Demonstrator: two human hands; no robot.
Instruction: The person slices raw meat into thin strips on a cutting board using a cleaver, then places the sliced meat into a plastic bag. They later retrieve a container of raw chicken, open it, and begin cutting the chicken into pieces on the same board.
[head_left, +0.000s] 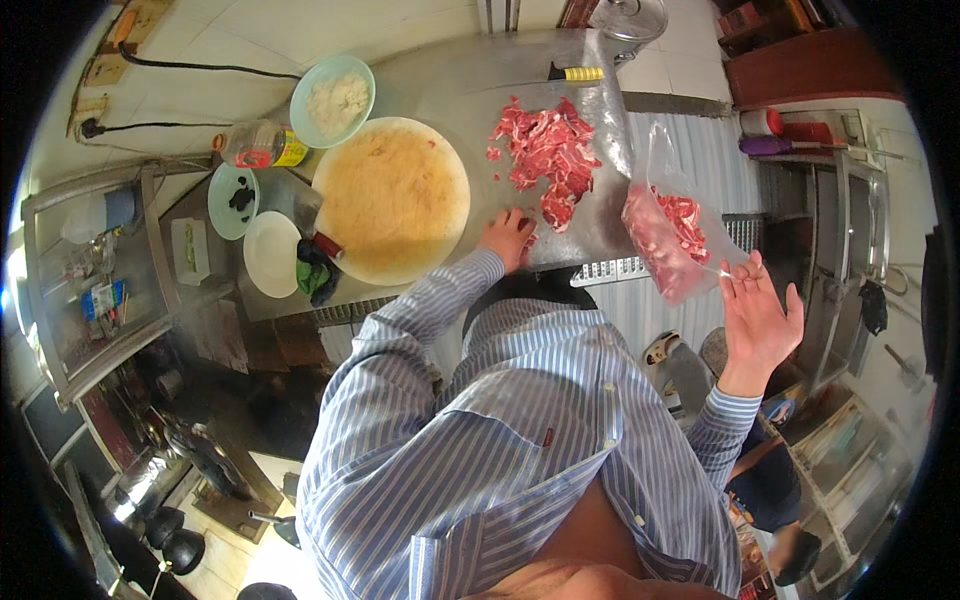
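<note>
My left hand (507,240) is at the near edge of the metal table, fingers curled down around a small bit of raw red meat (530,241). Just beyond it lies a loose heap of sliced raw meat (550,150). On the right, my right hand (757,318) grips the rim of a clear plastic bag (660,165) at its fingertips, with the thumb standing apart. The bag hangs off the table's right side, and more sliced meat (682,225) sits inside it.
A round wooden chopping board (395,200) lies left of the meat. Around it are a bowl of pale food (340,105), a plastic bottle (262,145), a green bowl (225,205) and a white plate (268,250). A yellow-handled knife (580,74) rests at the back. Another person (770,490) is at lower right.
</note>
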